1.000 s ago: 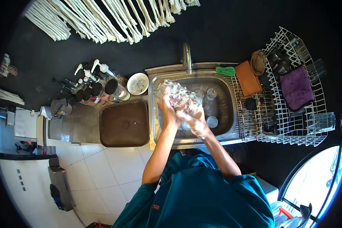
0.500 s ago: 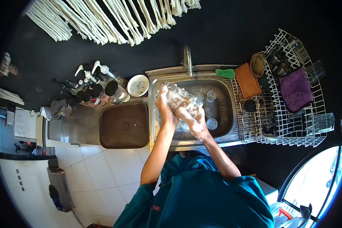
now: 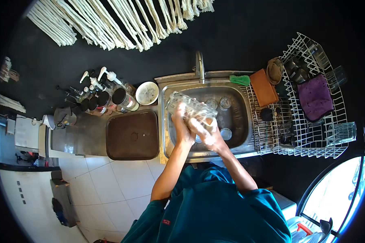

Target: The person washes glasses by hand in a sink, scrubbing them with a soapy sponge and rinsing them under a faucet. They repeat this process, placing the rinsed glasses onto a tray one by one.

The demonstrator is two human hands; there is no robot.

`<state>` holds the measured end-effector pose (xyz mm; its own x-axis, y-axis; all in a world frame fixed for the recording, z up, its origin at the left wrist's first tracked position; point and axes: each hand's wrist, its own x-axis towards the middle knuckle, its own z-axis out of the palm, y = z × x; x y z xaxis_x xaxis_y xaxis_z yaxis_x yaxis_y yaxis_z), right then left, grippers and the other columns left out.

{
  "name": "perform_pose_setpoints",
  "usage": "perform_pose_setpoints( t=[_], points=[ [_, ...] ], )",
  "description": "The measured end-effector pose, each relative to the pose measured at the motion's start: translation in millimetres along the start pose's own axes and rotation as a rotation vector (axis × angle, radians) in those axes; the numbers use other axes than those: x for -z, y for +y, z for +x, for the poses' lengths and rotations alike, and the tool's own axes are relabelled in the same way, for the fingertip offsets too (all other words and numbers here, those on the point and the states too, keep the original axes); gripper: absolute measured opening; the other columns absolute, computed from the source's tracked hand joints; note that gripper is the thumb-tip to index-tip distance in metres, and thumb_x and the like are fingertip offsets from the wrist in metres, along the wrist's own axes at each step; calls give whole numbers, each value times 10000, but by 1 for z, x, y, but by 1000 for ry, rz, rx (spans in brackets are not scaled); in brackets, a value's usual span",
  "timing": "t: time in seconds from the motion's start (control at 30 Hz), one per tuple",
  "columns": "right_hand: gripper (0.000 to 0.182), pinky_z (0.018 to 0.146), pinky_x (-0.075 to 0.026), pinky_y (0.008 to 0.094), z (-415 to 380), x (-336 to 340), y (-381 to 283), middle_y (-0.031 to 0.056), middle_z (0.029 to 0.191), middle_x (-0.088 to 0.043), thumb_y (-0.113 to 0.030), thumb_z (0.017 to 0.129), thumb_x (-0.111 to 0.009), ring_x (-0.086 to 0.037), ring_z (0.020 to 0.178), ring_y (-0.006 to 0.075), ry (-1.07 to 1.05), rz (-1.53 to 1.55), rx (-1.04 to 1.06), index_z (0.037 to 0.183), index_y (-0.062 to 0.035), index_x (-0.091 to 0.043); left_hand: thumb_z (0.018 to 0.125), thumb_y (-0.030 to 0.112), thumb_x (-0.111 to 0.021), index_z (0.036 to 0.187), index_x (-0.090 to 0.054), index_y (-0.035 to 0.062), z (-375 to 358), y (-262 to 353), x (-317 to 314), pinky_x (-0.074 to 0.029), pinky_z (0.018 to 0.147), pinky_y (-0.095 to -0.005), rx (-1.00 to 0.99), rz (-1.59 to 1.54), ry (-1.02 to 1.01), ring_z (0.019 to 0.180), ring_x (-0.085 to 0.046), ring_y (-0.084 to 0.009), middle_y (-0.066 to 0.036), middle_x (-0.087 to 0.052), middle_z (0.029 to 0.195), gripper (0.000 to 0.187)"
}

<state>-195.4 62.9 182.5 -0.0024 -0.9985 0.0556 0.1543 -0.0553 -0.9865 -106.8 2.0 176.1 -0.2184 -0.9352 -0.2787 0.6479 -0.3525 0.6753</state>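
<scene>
Over the steel sink (image 3: pixel 244 121) I hold a clear drinking glass (image 3: pixel 186 102), tilted and covered in suds. My left hand (image 3: pixel 181 123) is wrapped round its left part from below. Foam covers my right hand (image 3: pixel 207 133), which is closed on the glass's right end; suds and blur hide whether anything else is in its fingers. Several glasses stand in the basin, among them one glass (image 3: pixel 225 102) at the back right and another glass (image 3: pixel 226 133) near my right wrist. The faucet (image 3: pixel 200 67) rises behind the basin.
A brown tray (image 3: pixel 132 135) lies left of the sink, with a white bowl (image 3: pixel 147 93) and several pump bottles and jars behind it. To the right are a green sponge (image 3: pixel 240 79), an orange cloth (image 3: pixel 264 88), and a white dish rack (image 3: pixel 312 150) holding a purple cloth (image 3: pixel 315 97).
The glass has turned slightly in my hands. My left hand has slid lower and to the right along it, uncovering its left end.
</scene>
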Motion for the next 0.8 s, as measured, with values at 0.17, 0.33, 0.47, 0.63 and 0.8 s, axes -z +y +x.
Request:
perform_pose_setpoints(
  t=[0.17,0.33,0.47,0.63,0.8],
  points=[
    [425,921,-393,335,-7,-11,-26,122,1131,-566,-213,827,-613,-515,1040,215,77,-320,252,1164,26,-514,848,480,-440,1103,-521,-3,-5,9,-8,-517,768,-385,81,-332,-52,869,-611,-276,-165,-612,970,552],
    [611,941,-395,314,-11,-3,-19,80,1246,-502,-272,776,-679,-491,1111,196,-74,112,-39,1268,3,-443,834,486,-463,1125,-509,-16,-3,8,-2,-521,772,-387,-31,-224,-131,909,-606,-289,-185,-609,987,582],
    [828,991,-388,370,-9,5,7,109,1320,-457,-360,701,-740,-481,1169,226,83,908,-246,1341,3,-362,827,515,-461,1198,-470,-28,3,-12,15,-452,903,-431,-117,-215,-371,1052,-553,-335,-188,-560,1128,657],
    [647,989,-391,400,-14,9,18,113,1315,-450,-229,756,-711,-465,1177,238,-206,1036,-18,1304,-50,-417,834,514,-428,1244,-426,-22,-7,-2,6,-389,975,-459,-253,-75,-496,1149,-498,-359,-184,-486,1247,675],
    [523,973,-401,345,-7,-10,36,114,1186,-538,-113,749,-693,-519,1094,202,277,829,-88,1204,2,-462,825,536,-511,1291,-391,18,-3,7,-4,-480,873,-406,-428,160,-279,1078,-548,-275,-166,-550,1172,708]
  ],
)
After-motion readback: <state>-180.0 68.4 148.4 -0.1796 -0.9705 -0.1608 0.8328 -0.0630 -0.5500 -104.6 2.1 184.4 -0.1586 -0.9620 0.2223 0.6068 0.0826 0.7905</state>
